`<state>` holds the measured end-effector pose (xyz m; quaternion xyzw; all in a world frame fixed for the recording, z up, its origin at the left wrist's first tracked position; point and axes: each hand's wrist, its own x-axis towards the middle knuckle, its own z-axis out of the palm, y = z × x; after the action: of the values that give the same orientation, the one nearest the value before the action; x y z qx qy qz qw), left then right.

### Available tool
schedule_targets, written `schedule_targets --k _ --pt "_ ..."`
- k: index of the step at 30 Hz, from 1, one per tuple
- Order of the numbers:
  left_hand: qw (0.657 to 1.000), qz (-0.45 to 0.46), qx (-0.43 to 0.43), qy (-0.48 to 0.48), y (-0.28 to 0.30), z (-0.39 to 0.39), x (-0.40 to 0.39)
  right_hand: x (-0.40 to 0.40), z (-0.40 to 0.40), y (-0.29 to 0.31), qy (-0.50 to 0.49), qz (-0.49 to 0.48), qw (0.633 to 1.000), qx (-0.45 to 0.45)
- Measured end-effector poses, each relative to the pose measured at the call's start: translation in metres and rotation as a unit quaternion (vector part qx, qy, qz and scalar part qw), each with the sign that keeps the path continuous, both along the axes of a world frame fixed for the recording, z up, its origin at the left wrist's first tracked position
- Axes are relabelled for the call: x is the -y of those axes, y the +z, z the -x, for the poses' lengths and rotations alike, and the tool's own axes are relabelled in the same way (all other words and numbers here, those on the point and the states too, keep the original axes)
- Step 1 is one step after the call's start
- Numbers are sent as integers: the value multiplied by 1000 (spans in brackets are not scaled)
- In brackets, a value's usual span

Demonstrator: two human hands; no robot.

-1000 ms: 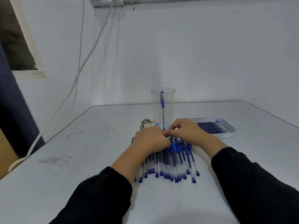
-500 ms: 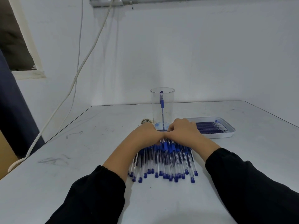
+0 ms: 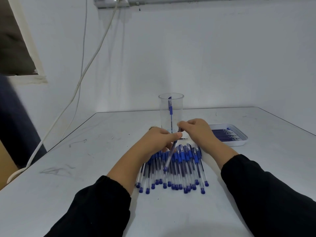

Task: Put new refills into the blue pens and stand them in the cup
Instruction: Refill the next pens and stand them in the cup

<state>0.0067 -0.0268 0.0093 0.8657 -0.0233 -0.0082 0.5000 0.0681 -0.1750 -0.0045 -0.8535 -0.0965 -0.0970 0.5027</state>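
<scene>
Several blue pens (image 3: 179,170) lie in a pile on the white table (image 3: 102,151) in front of me. My left hand (image 3: 159,141) grips one pen (image 3: 170,156) lifted off the pile, its blue end pointing toward me. My right hand (image 3: 196,132) pinches the far tip of that same pen. Behind the hands stands a clear plastic cup (image 3: 171,112) with one blue pen upright inside. A white tray (image 3: 239,142) of dark blue refills (image 3: 222,134) lies to the right of the cup.
A white cable (image 3: 80,79) hangs down the wall at the left from a socket strip (image 3: 111,1) and runs off the table's left edge. The wall stands close behind the cup. Scuff marks show on the table's left part.
Both hands rested on the top of the pen pile before. Now they have lifted one pen out of it and hold it between them above the pile.
</scene>
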Motion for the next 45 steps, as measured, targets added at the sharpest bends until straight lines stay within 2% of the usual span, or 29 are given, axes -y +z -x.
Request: schedule_targets --k 4,8,15,22,30,36,40,42,45 --pt "998 -16 59 1 1 -1 -3 1 5 3 27 -54 998 9" --pt "983 -143 112 20 1 -3 -9 6 7 5 87 -68 994 -4" --pt "939 -293 180 20 -1 1 -11 25 12 13 205 -28 978 -30" --pt "905 -347 244 -17 -13 -5 -10 32 12 12 220 -17 975 -26" --pt "877 -383 291 -7 -15 -6 -9 38 11 14 213 -15 977 -16" --pt "890 -367 269 -15 -16 -9 -11 40 11 14 199 1 980 -25" --pt "908 -351 230 -8 -16 -10 -18 50 5 11 129 -5 992 -3" --pt "918 -329 223 3 -16 -8 -23 57 -2 8 90 25 996 17" --pt "925 -308 223 13 -16 -6 -25 59 -7 2 54 137 988 42"
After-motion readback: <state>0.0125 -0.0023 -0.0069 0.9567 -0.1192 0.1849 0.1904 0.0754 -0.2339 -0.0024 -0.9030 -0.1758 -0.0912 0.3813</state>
